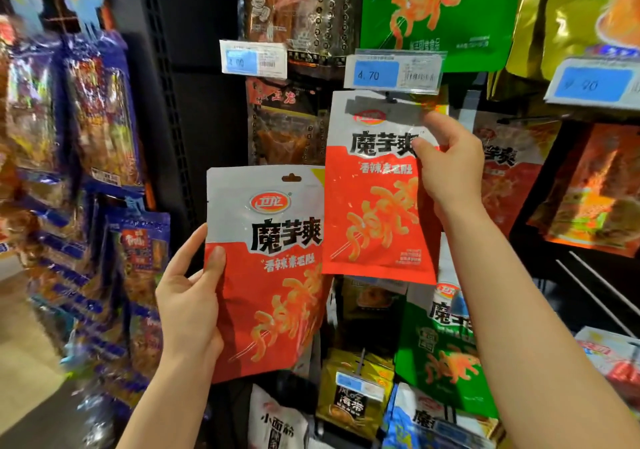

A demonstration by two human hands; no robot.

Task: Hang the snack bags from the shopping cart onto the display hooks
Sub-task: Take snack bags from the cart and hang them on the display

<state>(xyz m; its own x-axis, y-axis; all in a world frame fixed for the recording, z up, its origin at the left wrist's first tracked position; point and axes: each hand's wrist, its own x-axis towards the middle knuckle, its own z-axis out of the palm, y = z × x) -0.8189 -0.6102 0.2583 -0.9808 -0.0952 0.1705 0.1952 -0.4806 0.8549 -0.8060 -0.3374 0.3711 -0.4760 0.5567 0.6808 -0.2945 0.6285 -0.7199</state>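
Two red snack bags up before the rack: right bag (pixel 375 185) pinched at its top edge by right hand (pixel 450 168), just under the 4.70 tag (pixel 393 71); left bag (pixel 268 272), lower left of the tag, gripped by left hand (pixel 188 303).

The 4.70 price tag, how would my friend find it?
Look at the big green bag at the top. Just under it hangs the 4.70 price tag, above the red-and-white bag the right hand holds. Neighbouring tags read differently.
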